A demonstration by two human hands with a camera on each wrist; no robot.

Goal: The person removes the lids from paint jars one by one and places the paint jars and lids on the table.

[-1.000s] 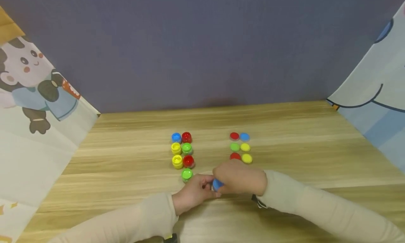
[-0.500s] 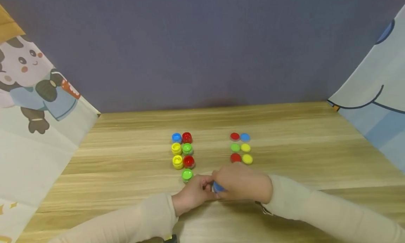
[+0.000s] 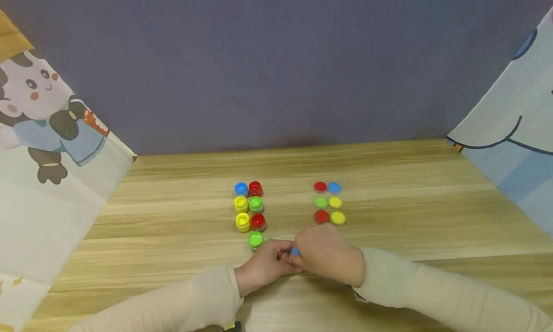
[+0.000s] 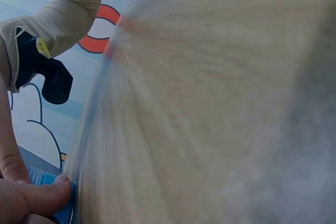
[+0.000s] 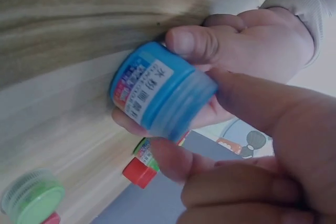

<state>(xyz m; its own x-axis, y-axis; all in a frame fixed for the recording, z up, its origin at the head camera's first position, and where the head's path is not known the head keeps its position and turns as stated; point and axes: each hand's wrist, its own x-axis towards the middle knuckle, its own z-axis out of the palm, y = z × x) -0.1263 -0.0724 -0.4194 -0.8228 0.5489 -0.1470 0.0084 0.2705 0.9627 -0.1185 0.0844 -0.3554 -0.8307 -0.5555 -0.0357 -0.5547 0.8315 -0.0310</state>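
Observation:
A blue paint jar [image 5: 157, 85] with a printed label is held between both hands at the front of the table. My left hand [image 3: 269, 261] grips its body, thumb on one side and fingers on the other. With thumb and index finger, my right hand [image 3: 328, 253] pinches the jar's clear-rimmed lid [image 5: 186, 107]. From the head, only a small patch of blue shows between the hands. In the left wrist view, the left thumb lies across the jar [image 4: 44, 177]. A green jar [image 3: 256, 240] stands just beyond the left hand.
More uncapped jars stand in two columns beyond the left hand, among them a yellow jar [image 3: 243, 221] and a red jar [image 3: 258, 221]. Beyond the right hand lie several loose lids, including a red lid [image 3: 321, 216] and a yellow lid [image 3: 338, 218]. A grey panel [image 3: 285, 73] rises behind.
My right hand has turned and shifted on the lid, drawing slightly right and then back, and covers more of the blue top. My left hand stays in place around the jar.

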